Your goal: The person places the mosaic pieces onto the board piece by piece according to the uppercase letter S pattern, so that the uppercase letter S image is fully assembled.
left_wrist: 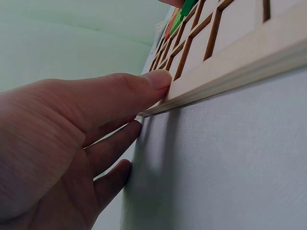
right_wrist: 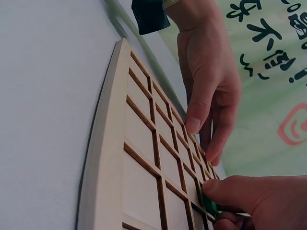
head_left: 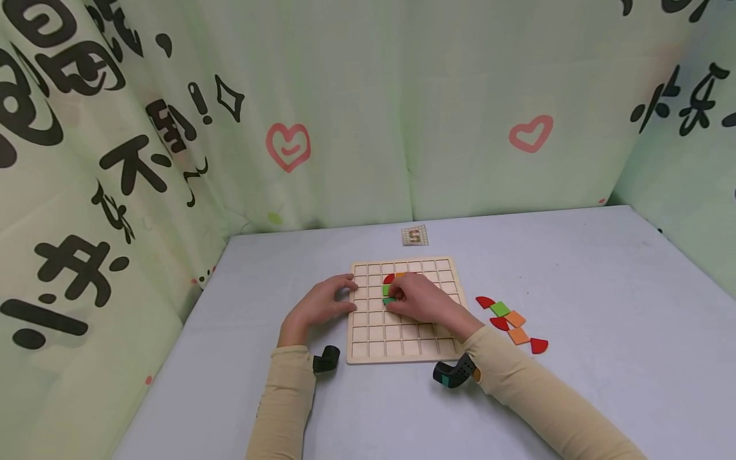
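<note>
A wooden grid board (head_left: 368,333) lies flat on the table. My left hand (head_left: 322,301) rests at its left edge; in the left wrist view the thumb (left_wrist: 156,80) touches the rim and the other fingers extend beside it. Over the middle of the grid, my right hand (head_left: 424,298) pinches a dark green tile (right_wrist: 209,205) between thumb and fingers, which partly hide it. Next to that hand, a red rounded tile (head_left: 389,278), an orange tile (head_left: 400,275) and a light green tile (head_left: 386,290) sit in cells.
Several loose tiles lie to the board's right, among them a light green square (head_left: 500,309), an orange square (head_left: 519,336) and a red quarter-round (head_left: 539,345). Behind the board is a small pattern card (head_left: 415,236). A printed curtain (head_left: 356,115) stands along the table's back and sides.
</note>
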{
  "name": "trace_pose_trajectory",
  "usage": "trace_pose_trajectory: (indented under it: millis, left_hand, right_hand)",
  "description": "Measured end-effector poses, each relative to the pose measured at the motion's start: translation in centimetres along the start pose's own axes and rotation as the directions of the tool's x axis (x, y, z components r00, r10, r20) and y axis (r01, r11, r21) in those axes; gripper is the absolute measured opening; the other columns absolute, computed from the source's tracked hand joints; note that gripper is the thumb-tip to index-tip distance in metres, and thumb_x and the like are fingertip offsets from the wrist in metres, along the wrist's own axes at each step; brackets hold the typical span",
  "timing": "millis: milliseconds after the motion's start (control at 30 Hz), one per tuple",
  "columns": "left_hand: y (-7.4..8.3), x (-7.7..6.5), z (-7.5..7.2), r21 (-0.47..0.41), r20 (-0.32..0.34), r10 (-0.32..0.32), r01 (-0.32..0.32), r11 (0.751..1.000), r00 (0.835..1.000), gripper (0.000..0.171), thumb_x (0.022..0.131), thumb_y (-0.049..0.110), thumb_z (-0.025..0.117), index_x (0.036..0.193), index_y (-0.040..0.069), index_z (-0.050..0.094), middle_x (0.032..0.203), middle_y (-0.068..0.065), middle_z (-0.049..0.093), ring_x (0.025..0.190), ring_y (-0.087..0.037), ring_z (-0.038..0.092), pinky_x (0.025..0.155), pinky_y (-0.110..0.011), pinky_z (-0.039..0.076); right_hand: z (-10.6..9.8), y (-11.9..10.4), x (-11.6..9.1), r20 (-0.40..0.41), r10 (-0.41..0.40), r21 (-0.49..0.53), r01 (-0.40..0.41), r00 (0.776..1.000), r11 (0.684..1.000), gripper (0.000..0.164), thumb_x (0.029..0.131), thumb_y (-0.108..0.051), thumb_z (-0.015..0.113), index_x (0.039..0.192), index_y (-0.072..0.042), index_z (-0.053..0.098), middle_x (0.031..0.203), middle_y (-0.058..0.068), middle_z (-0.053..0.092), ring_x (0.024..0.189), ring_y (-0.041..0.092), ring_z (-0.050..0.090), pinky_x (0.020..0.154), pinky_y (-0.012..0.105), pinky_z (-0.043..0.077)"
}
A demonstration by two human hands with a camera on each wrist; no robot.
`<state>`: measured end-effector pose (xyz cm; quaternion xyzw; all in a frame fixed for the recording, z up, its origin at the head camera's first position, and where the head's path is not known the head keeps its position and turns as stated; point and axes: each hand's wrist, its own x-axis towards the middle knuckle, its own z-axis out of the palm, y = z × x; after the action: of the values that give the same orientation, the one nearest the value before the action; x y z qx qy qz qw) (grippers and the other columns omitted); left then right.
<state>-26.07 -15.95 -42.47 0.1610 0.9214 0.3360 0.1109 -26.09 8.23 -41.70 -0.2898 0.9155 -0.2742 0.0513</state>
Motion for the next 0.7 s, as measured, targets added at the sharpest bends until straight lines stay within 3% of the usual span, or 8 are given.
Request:
trace_pose_trajectory:
  millis: [700]
  left_hand:
    - [-0.02, 0.01, 0.02, 0.005, -0.001, 0.0, 0.0, 1.0, 1.0, 0.037, 0.091, 0.011, 0.071, 0.127, 0.004, 0.064, 0.155, -0.013, 0.046, 0.147, -0.031, 0.037, 0.123, -0.045, 0.031]
  right_hand:
    - [0.3, -0.22, -0.09, -0.023, 0.014, -0.044, -0.015, 1.0, 0.999, 0.013, 0.09, -0.015, 0.073, 0.096, -0.004, 0.07, 0.092, 0.005, 0.065, 0.087, 0.017, 0.057, 0.081, 0.033, 0.051]
